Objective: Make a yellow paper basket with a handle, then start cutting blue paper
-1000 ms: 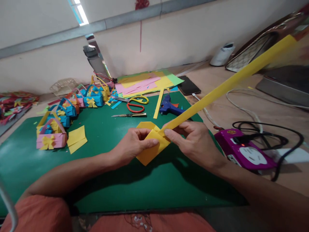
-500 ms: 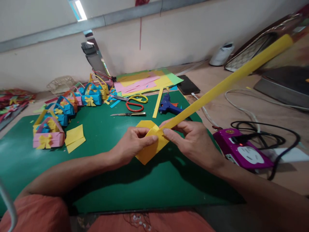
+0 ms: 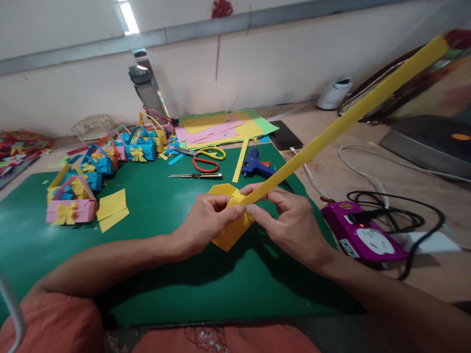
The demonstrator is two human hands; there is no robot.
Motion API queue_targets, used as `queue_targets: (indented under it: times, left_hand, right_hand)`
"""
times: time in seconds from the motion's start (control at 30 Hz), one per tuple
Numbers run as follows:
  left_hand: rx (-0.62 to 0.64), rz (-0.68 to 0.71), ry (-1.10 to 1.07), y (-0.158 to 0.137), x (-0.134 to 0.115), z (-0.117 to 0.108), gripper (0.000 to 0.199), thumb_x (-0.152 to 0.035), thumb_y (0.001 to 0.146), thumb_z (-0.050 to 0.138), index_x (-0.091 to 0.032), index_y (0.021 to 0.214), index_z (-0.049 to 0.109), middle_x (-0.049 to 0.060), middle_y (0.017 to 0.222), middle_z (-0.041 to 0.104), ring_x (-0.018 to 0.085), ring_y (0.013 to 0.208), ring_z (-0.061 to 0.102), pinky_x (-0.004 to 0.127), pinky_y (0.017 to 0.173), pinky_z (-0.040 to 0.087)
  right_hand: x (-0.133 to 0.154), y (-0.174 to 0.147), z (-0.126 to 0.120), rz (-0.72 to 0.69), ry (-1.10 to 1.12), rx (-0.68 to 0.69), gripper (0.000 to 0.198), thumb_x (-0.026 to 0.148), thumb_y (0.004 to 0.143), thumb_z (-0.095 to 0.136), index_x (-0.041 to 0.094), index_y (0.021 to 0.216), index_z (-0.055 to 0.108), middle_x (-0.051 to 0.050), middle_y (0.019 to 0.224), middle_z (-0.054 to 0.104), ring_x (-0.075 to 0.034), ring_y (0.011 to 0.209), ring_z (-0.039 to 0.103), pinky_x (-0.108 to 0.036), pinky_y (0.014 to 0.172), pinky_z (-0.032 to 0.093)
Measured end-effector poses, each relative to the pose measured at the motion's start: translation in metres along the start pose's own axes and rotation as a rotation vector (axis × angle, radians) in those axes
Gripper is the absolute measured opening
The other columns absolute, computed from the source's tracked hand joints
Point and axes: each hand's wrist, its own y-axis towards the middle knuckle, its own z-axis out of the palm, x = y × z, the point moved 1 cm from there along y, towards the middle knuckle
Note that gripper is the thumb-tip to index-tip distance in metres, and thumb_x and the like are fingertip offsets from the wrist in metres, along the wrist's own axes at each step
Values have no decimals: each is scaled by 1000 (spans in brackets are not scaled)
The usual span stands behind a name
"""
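Note:
Between my hands is a folded yellow paper piece (image 3: 232, 235), held above the green mat (image 3: 176, 289). My left hand (image 3: 208, 220) pinches its left side, thumb in front. A long yellow paper strip (image 3: 342, 127) slants from the folded piece up to the right. My right hand (image 3: 289, 223) pinches the strip's lower end against the piece, its thumb close to the left thumb. How the strip is joined to the folded piece is hidden by my fingers.
Behind my hands lie a blue glue gun (image 3: 255, 164), scissors (image 3: 206, 162) and a craft knife (image 3: 196, 175). Small paper baskets (image 3: 71, 211) and yellow paper pieces (image 3: 113, 208) sit left. A purple power socket (image 3: 362, 235) with cables is right; coloured sheets (image 3: 224, 127) lie behind.
Both thumbs have come closer together at the strip's lower end. The strip now slants a little more steeply, and the whole view has shifted slightly.

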Motion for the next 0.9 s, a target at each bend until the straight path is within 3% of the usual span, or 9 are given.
queue_targets:
  times: [0.23, 0.5, 0.67, 0.9]
  left_hand:
    - [28, 17, -19, 1, -3, 2, 32, -42, 74, 57, -14, 59, 54, -2, 55, 47, 8, 53, 42, 21, 48, 27]
    - [24, 12, -41, 5, -5, 2, 31, -38, 74, 55, -16, 55, 46, -3, 54, 43, 7, 50, 39, 21, 47, 26]
    - [-12, 9, -33, 7, -6, 1, 25, -35, 73, 52, -15, 60, 47, -5, 53, 38, 5, 47, 31, 20, 45, 22]
    - [-45, -11, -12, 9, -6, -1, 25, -37, 72, 52, -15, 61, 49, -4, 53, 42, 7, 47, 39, 20, 45, 25]
  right_hand:
    - [-6, -2, 1, -176, -133, -109, 9, 15, 78, 57, 21, 82, 62, -1, 86, 69, -16, 81, 65, -29, 75, 52]
    - [-13, 2, 3, -395, -185, -112, 9, 13, 80, 56, 20, 84, 58, -7, 90, 66, -19, 88, 62, -35, 75, 51]
    - [-17, 5, 6, -468, -201, -125, 12, 11, 79, 57, 21, 86, 58, -7, 88, 66, -19, 86, 62, -37, 76, 49]
    - [-23, 7, 4, -547, -284, -112, 12, 11, 80, 55, 20, 86, 59, -8, 88, 67, -18, 84, 63, -38, 80, 45]
